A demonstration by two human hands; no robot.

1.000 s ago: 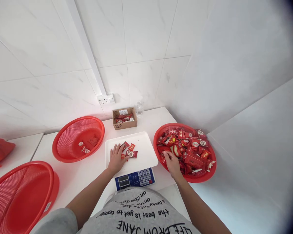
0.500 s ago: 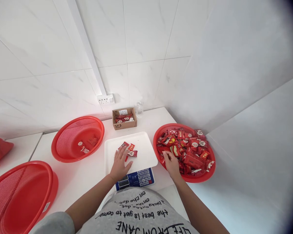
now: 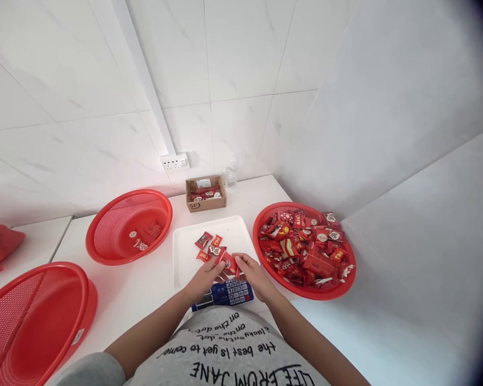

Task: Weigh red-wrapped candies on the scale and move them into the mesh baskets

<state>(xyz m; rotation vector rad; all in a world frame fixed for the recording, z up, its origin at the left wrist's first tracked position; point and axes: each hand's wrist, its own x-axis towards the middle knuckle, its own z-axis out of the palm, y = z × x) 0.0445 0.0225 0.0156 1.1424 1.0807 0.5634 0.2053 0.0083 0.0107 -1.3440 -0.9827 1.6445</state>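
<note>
Between my left hand [image 3: 205, 279] and my right hand [image 3: 255, 273] is a red candy packet [image 3: 228, 264], its two ends pinched by my fingers. Both hands are closed on it, over the near edge of a white scale tray [image 3: 185, 262]. Several small red packets [image 3: 204, 239] lie loose on that tray. Below it, the blue keypad [image 3: 235, 292] of the scale is partly covered by my hands. To the right stands a red basket [image 3: 261, 257] heaped with red and white packets [image 3: 320, 260].
A small cardboard box [image 3: 205, 204] with red packets stands behind the tray, beside a clear plastic container [image 3: 231, 177]. At left are a red basket [image 3: 104, 225] with a few packets, another red basket [image 3: 72, 289], and a red bag [image 3: 0, 244].
My right hand has left the full basket and come over the tray's near edge. My left hand has drawn back from the loose packets, and both now hold one packet.
</note>
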